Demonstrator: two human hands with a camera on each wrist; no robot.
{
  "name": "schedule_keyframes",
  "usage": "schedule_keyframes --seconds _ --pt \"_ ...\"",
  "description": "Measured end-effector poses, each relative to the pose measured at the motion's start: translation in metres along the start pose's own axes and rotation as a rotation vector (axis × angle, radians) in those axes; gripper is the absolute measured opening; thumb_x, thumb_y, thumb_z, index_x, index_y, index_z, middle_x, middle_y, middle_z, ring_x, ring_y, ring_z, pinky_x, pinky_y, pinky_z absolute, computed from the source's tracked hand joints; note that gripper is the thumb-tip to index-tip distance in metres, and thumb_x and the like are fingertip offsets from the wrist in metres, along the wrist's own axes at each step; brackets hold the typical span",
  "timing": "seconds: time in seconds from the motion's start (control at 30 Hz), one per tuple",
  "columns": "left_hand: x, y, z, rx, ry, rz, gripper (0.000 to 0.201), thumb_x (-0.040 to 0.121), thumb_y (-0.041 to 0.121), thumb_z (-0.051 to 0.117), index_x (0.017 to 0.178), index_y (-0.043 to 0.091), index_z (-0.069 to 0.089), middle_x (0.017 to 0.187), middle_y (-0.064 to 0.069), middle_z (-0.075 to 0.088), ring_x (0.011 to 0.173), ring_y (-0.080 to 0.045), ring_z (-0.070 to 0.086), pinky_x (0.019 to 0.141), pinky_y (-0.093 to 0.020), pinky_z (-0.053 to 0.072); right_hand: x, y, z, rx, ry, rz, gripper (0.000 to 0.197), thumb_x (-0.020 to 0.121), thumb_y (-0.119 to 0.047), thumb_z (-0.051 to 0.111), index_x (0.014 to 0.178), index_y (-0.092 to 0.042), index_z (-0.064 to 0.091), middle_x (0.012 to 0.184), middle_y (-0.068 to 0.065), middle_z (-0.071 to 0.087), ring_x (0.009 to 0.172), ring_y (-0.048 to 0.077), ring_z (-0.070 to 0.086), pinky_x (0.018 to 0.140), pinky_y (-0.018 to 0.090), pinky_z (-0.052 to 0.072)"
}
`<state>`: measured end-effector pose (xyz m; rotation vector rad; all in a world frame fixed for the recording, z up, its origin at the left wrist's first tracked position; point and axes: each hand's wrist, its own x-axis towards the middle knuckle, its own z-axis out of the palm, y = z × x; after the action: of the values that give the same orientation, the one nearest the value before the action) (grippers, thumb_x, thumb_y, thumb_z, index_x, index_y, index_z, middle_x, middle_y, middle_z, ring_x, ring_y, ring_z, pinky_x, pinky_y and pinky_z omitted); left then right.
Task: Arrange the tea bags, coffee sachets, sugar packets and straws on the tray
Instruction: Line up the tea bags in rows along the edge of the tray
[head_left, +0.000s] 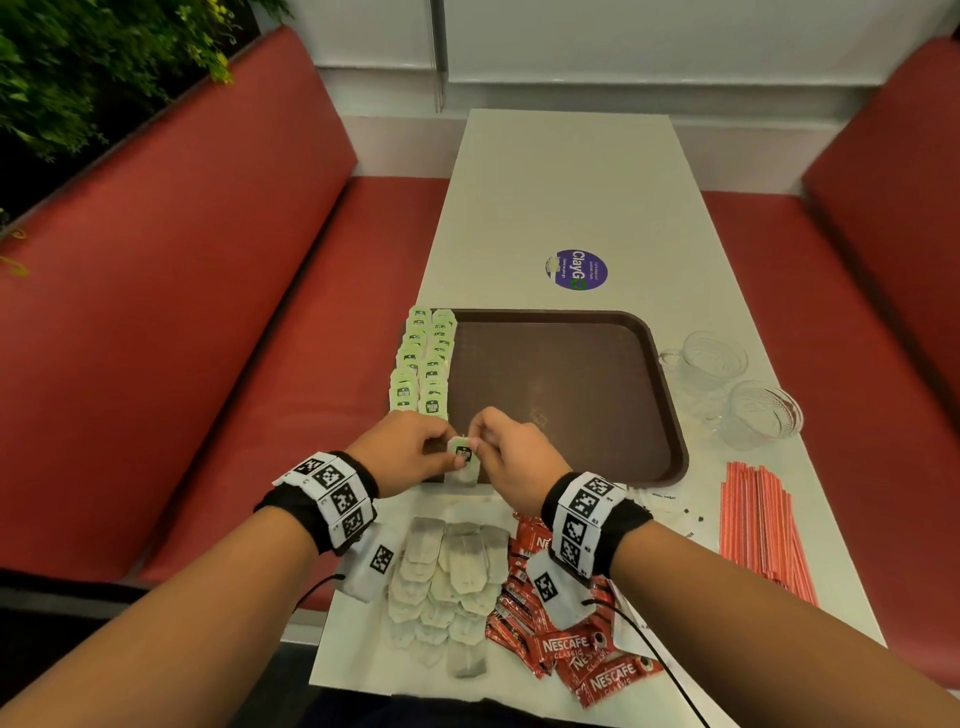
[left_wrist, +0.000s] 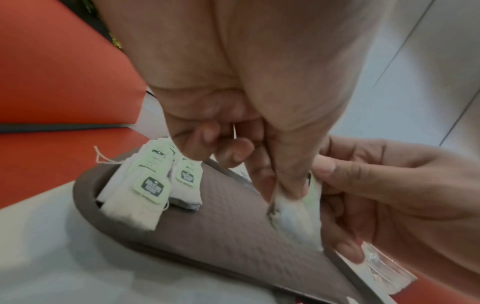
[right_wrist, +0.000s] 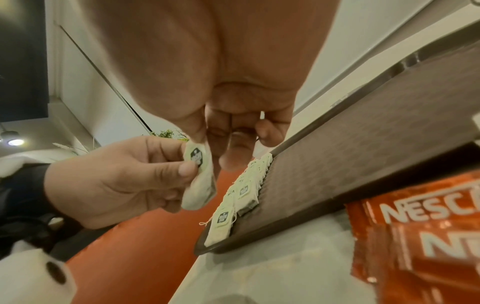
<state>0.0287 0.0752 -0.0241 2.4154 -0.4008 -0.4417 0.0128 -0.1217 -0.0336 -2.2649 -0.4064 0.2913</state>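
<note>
One tea bag (head_left: 462, 460) with a green tag hangs over the near left corner of the brown tray (head_left: 561, 384). My left hand (head_left: 441, 448) pinches the tea bag (left_wrist: 296, 216) from the left. My right hand (head_left: 480, 435) pinches its tag (right_wrist: 195, 156) from the right. Two rows of tea bags (head_left: 423, 364) lie along the tray's left edge. A loose pile of tea bags (head_left: 452, 577) sits on the table under my wrists. Beside that pile lie red coffee sachets (head_left: 571, 649). Red straws (head_left: 763, 530) lie at the right, and white sugar packets (head_left: 670, 506) are partly hidden by my right wrist.
Two clear glass cups (head_left: 711, 358) (head_left: 763, 415) stand to the right of the tray. A round purple sticker (head_left: 576, 270) is on the table beyond it. Red bench seats (head_left: 208, 312) flank the narrow table, and a white wall closes the far end.
</note>
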Motion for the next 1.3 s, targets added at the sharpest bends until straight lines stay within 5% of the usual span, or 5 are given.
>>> schedule_keyframes --seconds 0.23,0.47,0.67,0.9,1.3 --pt "0.031 -0.035 -0.010 0.184 0.102 -0.344 0.023 0.086 0.034 0.074 0.074 0.022 0.060 0.073 0.003 0.064 0.068 -0.011 0.058 0.057 -0.024 0.039 -0.014 0.006 0.001 -0.136 -0.361 -0.012 0.034 0.088 -0.037 0.073 0.117 -0.024 0.058 0.105 -0.011 0.069 0.080 -0.003 0.057 0.080 0.026 0.047" --pt "0.060 -0.048 -0.003 0.177 0.130 -0.456 0.021 0.081 0.039 0.078 0.078 0.021 0.068 0.081 0.001 0.069 0.083 -0.019 0.065 0.075 -0.031 0.054 -0.034 -0.005 0.006 -0.338 -0.603 -0.052 0.052 0.069 -0.041 0.089 0.116 -0.030 0.068 0.125 -0.003 0.044 0.108 0.019 0.051 0.089 0.030 0.044" --pt "0.066 -0.038 -0.005 0.283 0.168 -0.498 0.033 0.077 0.040 0.080 0.096 0.021 0.061 0.096 0.000 0.063 0.091 -0.024 0.063 0.073 -0.032 0.050 -0.035 -0.003 0.009 -0.398 -0.605 -0.094 0.032 0.081 -0.029 0.081 0.112 -0.026 0.074 0.124 -0.004 0.048 0.108 0.018 0.052 0.088 0.030 0.043" --pt "0.081 -0.019 0.000 0.447 0.102 -0.436 0.041 0.085 0.052 0.066 0.098 0.014 0.061 0.095 -0.004 0.065 0.088 -0.025 0.062 0.072 -0.034 0.053 -0.039 -0.005 0.014 -0.442 -0.628 -0.119 0.059 0.068 -0.041 0.089 0.120 -0.028 0.064 0.124 -0.005 0.041 0.099 0.018 0.053 0.084 0.037 0.054" --pt "0.078 -0.016 -0.003 0.439 0.071 -0.399 0.035 0.087 0.051 0.062 0.100 0.019 0.057 0.093 -0.002 0.063 0.086 -0.024 0.061 0.071 -0.033 0.050 -0.037 0.002 0.020 -0.377 -0.505 -0.174 0.027 0.089 -0.027 0.067 0.113 -0.017 0.072 0.120 0.004 0.058 0.103 0.024 0.059 0.085 0.033 0.048"
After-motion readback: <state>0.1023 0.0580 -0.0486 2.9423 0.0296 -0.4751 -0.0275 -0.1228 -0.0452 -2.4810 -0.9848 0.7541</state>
